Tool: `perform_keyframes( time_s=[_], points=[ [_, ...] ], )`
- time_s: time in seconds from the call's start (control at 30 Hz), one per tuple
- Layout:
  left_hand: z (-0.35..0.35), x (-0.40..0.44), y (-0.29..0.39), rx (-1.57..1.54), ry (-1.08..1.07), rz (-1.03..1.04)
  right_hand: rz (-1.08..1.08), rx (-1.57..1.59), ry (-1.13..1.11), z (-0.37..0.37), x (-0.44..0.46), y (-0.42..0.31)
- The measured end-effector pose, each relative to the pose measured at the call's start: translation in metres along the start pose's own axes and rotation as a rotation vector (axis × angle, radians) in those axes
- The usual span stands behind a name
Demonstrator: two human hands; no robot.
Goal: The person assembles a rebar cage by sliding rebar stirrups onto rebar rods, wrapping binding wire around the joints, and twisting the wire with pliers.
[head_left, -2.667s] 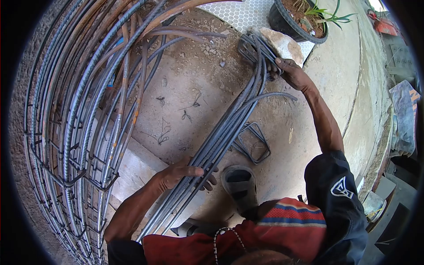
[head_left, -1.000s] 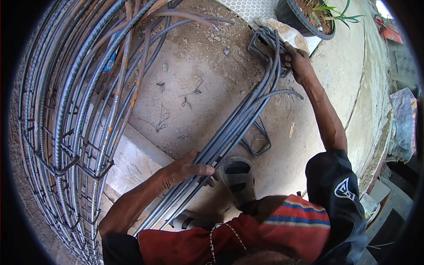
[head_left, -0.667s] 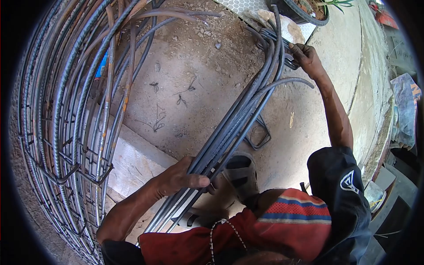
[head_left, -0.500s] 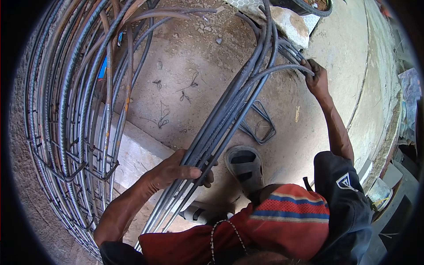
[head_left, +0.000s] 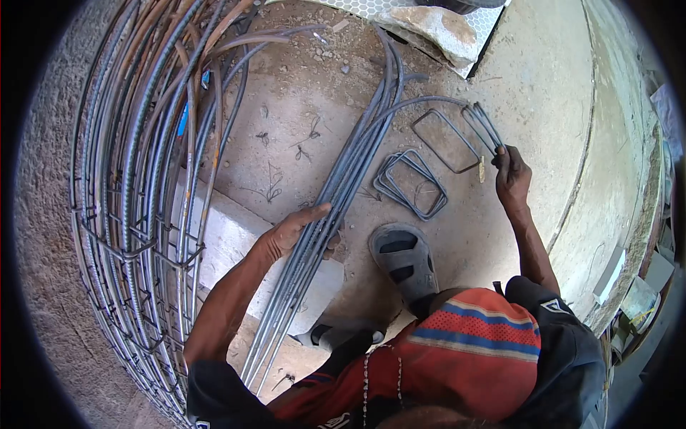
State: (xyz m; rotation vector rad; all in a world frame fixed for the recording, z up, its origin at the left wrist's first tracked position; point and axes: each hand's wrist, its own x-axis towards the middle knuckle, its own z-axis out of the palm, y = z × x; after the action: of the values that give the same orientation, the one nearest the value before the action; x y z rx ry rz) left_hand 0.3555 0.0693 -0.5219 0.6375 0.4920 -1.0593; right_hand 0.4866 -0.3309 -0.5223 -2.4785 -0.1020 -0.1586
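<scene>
Leftmost sprawls a tied rebar cage [head_left: 133,161], then the left hand [head_left: 289,230] wrapped round a slanting bundle of steel bars [head_left: 344,179], then a stack of rectangular stirrups [head_left: 431,173] on the floor [head_left: 464,239], and, well apart, the right hand [head_left: 513,175] pinching a few more stirrups [head_left: 489,127].

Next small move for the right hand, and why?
Probably draw the held stirrups rightward, clear of the bent rebar tip: the right hand grips them right beside it, and whether they are looped over it is unclear. The left hand holds the rebar bundle.
</scene>
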Motion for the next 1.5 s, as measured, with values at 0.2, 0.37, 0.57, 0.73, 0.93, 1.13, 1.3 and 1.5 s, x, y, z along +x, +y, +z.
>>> perform_keyframes(
  time_s=[0.2,0.37,0.57,0.73,0.93,1.13,1.3,1.5],
  points=[
    [0.020,-0.005,0.004,0.366,0.230,0.060,-0.127,-0.060,0.143,-0.041,0.044,-0.035],
    [0.029,-0.012,0.001,0.538,0.321,0.101,-0.407,-0.137,-0.131,0.005,0.157,-0.102],
    [0.055,-0.036,0.014,0.615,0.239,0.180,-0.868,-0.073,-0.379,0.080,0.237,-0.128],
    [0.052,-0.036,0.014,0.635,0.268,0.160,-0.513,-0.236,-0.640,0.102,0.272,-0.140],
    [0.045,-0.030,0.007,0.619,0.216,0.110,-0.310,-0.470,-0.917,0.108,0.304,-0.131],
    [0.046,-0.030,0.011,0.571,0.246,0.114,-0.245,-0.073,-0.723,0.083,0.274,-0.149],
    [0.047,-0.030,0.015,0.666,0.293,0.124,-0.170,-0.050,-0.788,0.056,0.256,-0.172],
    [0.040,-0.020,0.006,0.543,0.253,0.069,-0.245,-0.259,-0.768,0.048,0.242,-0.199]
  ],
)
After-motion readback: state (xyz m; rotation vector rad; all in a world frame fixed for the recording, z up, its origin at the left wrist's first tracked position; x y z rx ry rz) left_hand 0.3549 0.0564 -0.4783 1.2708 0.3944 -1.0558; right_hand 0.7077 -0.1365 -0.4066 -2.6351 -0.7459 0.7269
